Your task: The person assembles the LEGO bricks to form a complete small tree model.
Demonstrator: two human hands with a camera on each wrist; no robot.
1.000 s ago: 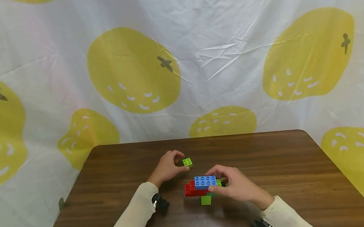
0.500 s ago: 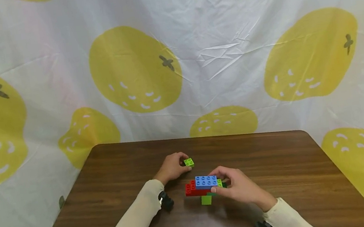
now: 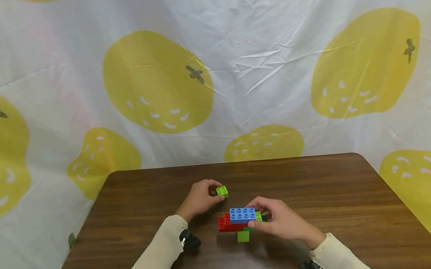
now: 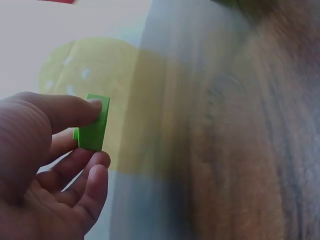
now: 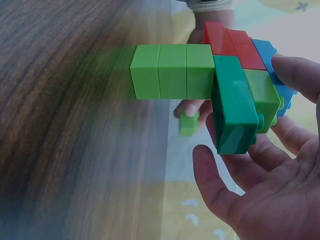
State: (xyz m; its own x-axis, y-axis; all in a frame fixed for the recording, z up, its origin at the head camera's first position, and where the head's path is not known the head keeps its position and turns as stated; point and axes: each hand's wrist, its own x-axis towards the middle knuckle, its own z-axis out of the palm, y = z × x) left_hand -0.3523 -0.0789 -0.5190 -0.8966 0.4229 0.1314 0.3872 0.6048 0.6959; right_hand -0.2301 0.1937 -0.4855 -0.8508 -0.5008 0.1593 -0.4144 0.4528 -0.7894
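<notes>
In the head view my left hand (image 3: 199,198) pinches a small light green toy brick (image 3: 222,192), studs up. The left wrist view shows the thumb on one face of that brick (image 4: 94,125) and fingertips behind it. My right hand (image 3: 281,218) grips a toy-brick build by its right end, with the thumb against the blue brick (image 3: 242,215). Red bricks (image 3: 228,225) sit under the blue one and stick out to the left. In the right wrist view, several light green bricks (image 5: 172,72) form a leg beside a dark green brick (image 5: 232,105). Another light green brick (image 5: 262,95) sits between.
A dark wooden table (image 3: 331,191) lies under both hands. Behind it hangs a pale curtain (image 3: 257,78) printed with yellow fruit. Each wrist wears a small black camera, such as the left wrist camera (image 3: 189,241). The build's leg points down toward the tabletop.
My left fingertips have closed in nearer to the light green brick. The right hand's index finger has shifted slightly right along the build, which stays in nearly the same place.
</notes>
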